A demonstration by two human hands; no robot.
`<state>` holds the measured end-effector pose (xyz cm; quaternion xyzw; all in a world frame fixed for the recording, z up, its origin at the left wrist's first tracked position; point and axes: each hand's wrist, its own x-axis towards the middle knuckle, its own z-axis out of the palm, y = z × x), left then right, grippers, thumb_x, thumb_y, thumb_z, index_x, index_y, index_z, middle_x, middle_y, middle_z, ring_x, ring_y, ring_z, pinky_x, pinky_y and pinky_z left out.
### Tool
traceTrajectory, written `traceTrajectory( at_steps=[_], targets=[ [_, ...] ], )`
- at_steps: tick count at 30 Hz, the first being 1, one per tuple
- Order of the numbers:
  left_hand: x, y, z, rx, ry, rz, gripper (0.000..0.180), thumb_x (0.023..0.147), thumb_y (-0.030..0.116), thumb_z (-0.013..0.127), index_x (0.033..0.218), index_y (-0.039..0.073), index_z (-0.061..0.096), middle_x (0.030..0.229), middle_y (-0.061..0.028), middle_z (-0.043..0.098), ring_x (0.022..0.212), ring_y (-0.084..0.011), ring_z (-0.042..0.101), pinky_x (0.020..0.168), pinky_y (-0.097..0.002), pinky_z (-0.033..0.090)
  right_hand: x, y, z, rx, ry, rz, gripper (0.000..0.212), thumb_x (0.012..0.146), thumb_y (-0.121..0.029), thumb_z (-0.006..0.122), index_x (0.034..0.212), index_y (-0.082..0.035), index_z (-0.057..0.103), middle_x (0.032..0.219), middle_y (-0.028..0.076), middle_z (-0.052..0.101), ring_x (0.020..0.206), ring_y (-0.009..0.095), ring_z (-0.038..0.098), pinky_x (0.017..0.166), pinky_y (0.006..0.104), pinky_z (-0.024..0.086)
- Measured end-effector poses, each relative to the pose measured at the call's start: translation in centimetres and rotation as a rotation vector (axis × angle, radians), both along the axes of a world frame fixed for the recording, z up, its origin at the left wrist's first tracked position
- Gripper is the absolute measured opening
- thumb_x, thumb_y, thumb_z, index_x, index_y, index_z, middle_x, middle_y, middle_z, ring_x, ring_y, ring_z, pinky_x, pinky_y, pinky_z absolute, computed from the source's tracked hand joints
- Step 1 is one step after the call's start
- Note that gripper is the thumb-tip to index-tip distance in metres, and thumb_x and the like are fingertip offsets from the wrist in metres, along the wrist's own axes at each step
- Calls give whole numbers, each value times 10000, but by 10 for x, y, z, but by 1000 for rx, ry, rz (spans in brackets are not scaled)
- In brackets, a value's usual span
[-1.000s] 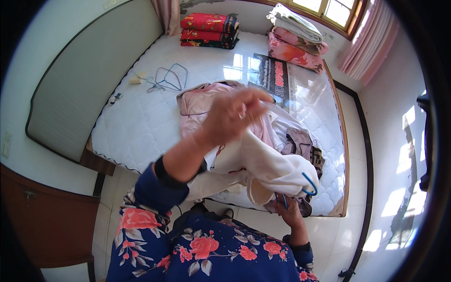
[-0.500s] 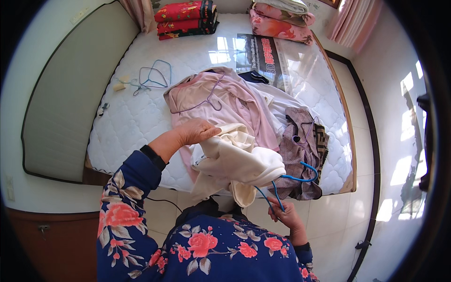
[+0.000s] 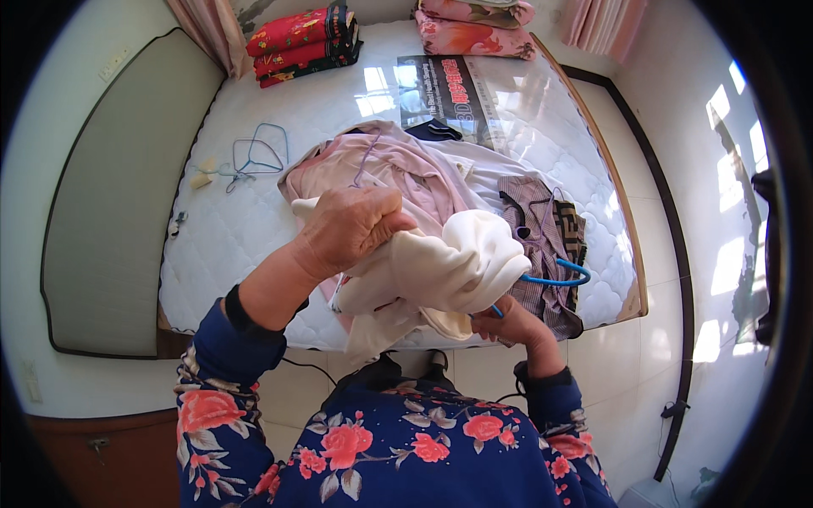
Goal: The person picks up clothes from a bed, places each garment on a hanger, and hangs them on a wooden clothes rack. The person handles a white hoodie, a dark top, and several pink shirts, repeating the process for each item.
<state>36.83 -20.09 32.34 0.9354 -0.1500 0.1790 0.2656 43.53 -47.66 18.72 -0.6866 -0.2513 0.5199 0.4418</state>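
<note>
A bunched cream sweatshirt (image 3: pixel 449 269) hangs in front of me over the near edge of the bed. My left hand (image 3: pixel 356 224) is closed on its cloth at the upper left. At its lower right, my right hand (image 3: pixel 512 323) grips a blue clothes hanger (image 3: pixel 569 278). The hanger's hook sticks out to the right of the cloth, while most of its frame is hidden by the sweatshirt and my fingers. Just beyond lies a pink long-sleeved top (image 3: pixel 415 182) with a purple hanger (image 3: pixel 366 157) on it. A checked brown garment (image 3: pixel 538 229) lies to the right.
The quilted white mattress (image 3: pixel 237 216) carries loose hangers (image 3: pixel 258 152) at the left, a dark printed panel (image 3: pixel 440 89), and folded red bedding (image 3: pixel 301 42) and pink bedding (image 3: pixel 474 35) at the far end. A grey headboard (image 3: pixel 110 195) stands left.
My left hand has risen toward me, lifting the sweatshirt's edge. My right hand has moved up against the cloth, and more of the hanger is now covered. The view has shifted slightly.
</note>
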Motion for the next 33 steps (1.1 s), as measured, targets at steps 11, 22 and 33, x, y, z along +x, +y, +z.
traceTrajectory(
  at_steps=[11,22,33],
  targets=[
    [-58,13,68,-289,388,409,236,798,234,581,875,11,589,735,-24,545,691,-80,467,665,-213,390,68,48,29,485,-639,-287,427,649,-237,723,994,-26,584,865,62,586,807,147,551,737,268,437],
    [-162,14,166,-411,-183,809,212,856,183,511,967,12,567,876,-10,580,786,-58,502,754,-197,390,-2,119,-12,634,-206,-263,791,659,-416,674,1264,-42,328,1242,180,390,1169,276,359,956,345,291],
    [-226,-38,154,-561,-198,907,236,830,231,555,911,9,562,823,-14,587,739,-61,508,699,-197,412,-87,201,27,999,-133,366,362,765,-146,618,1106,-76,518,1129,57,520,1032,188,472,877,316,385]
  ],
)
